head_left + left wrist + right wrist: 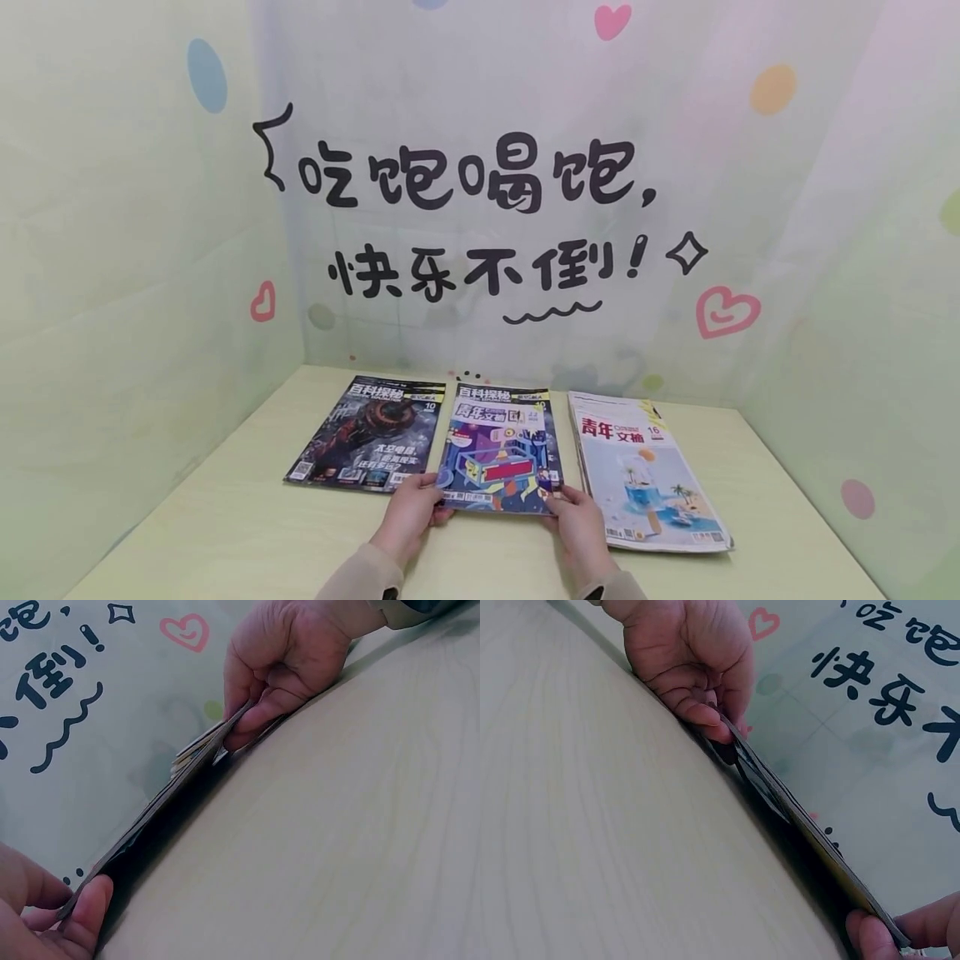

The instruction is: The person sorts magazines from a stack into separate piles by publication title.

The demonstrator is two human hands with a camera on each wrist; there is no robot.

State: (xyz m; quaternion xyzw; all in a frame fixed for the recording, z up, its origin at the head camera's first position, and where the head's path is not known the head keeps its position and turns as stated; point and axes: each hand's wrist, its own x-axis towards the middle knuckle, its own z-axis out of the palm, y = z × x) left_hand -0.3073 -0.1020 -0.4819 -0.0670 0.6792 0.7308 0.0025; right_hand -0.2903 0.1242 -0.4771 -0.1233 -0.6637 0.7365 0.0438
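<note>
In the head view, a purple magazine (495, 467) with a colorful drawing on its cover is held at its two near corners. The left hand (408, 512) pinches the near left corner, and the right hand (581, 525) pinches the near right one. Both wrist views show thumbs above and fingers beneath the magazine's edge (161, 791), which is raised off the table. Behind and partly under it, a dark magazine (502, 393) shows its top strip and right side; most of its cover is hidden.
Another dark magazine (375, 433) lies to the left on the pale wooden table (285, 542). To the right lies a stack of magazines, topped by a white and blue one (648, 483). A printed cloth wall (480, 350) with large black lettering stands behind, with side walls left and right.
</note>
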